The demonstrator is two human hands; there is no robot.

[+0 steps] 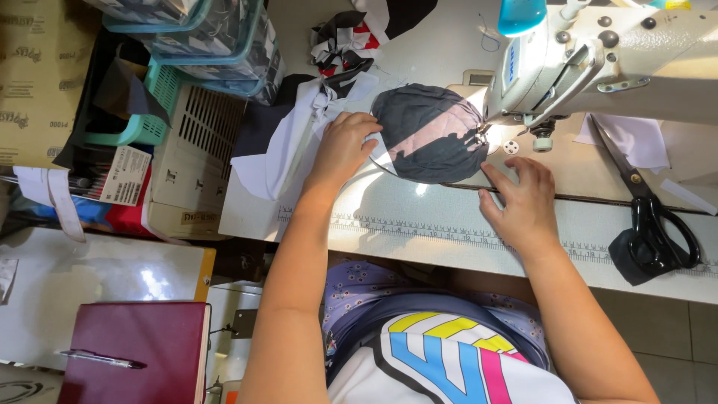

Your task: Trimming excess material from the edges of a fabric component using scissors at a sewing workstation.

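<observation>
Left hand (345, 147) lies open, fingers pressing the left edge of the round dark fabric piece (429, 133), frame centre-top. Right hand (523, 200) lies open and flat on the table (419, 224), fingertips at the piece's lower right edge. The piece's right edge sits under the sewing machine (598, 60) head, upper right. Black scissors (652, 224) far right. White cloth (280, 146) left of the left hand. Maroon notebook (134, 348) with pen (101, 360), lower left.
</observation>
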